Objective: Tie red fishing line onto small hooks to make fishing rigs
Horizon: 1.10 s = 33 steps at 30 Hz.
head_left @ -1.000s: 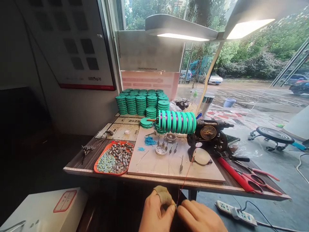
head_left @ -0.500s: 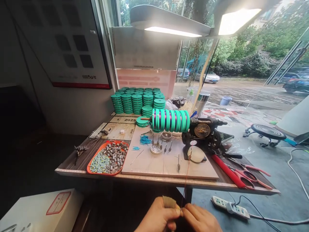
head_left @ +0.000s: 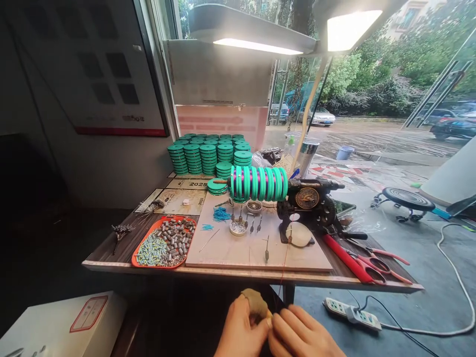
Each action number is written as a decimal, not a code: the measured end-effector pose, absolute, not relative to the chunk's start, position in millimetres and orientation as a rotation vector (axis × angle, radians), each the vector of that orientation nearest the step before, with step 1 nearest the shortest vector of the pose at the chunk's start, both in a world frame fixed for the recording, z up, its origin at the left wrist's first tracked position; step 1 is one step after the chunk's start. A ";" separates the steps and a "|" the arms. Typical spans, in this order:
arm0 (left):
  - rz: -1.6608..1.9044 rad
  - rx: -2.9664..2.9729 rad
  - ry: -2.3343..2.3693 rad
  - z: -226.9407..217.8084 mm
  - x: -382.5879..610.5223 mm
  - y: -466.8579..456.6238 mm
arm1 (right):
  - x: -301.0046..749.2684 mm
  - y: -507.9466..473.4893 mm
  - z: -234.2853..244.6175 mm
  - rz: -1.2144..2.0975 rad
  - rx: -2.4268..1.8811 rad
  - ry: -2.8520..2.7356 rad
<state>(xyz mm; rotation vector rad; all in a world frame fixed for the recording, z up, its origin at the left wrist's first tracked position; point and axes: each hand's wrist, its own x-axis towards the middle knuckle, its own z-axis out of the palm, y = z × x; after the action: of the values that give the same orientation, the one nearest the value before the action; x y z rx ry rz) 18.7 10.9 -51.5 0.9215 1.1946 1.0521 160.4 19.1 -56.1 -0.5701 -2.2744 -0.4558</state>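
My left hand [head_left: 245,325] is below the table's front edge, thumb and index finger pinched, with a tan wrap on the index finger. Close against it, my right hand [head_left: 299,331] has its fingers curled and pressed together. A thin red fishing line [head_left: 285,255] runs from the hands up over the board to a small weight [head_left: 290,235] near a pale oval pad [head_left: 299,234]. The fingertips cover the line's end. Another slim metal sinker [head_left: 267,255] lies on the board [head_left: 230,259] to the left of the line.
Green foam winding discs [head_left: 259,183] sit on the shaft of a black geared winder [head_left: 308,198]. Stacked green discs [head_left: 201,157] stand behind. An orange tray [head_left: 134,258] holds sinkers and small tubes. Red-handled scissors [head_left: 372,270] lie right; a white box [head_left: 55,327] is lower left.
The view has shifted slightly, moving the table a little left in the picture. My hands stay together; the right fingers are more curled and the left wrapped finger is bent higher.
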 end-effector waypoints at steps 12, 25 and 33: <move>1.024 0.811 1.037 -21.5 -12.3 4.7 | 124.3 82.0 11.8 0.985 -0.397 -2.782; 1.090 0.796 1.059 -28.0 -7.9 4.5 | 124.4 79.9 -8.1 1.049 -0.664 -2.486; 1.303 1.483 1.486 -50.9 -0.5 -1.7 | 124.4 80.1 -9.1 1.053 -0.834 -2.388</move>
<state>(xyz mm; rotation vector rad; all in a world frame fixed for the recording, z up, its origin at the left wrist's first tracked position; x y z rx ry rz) -0.5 -1.7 -50.9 1.4830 1.4859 1.3033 124.4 80.1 -9.1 -0.8344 -2.3877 1.0528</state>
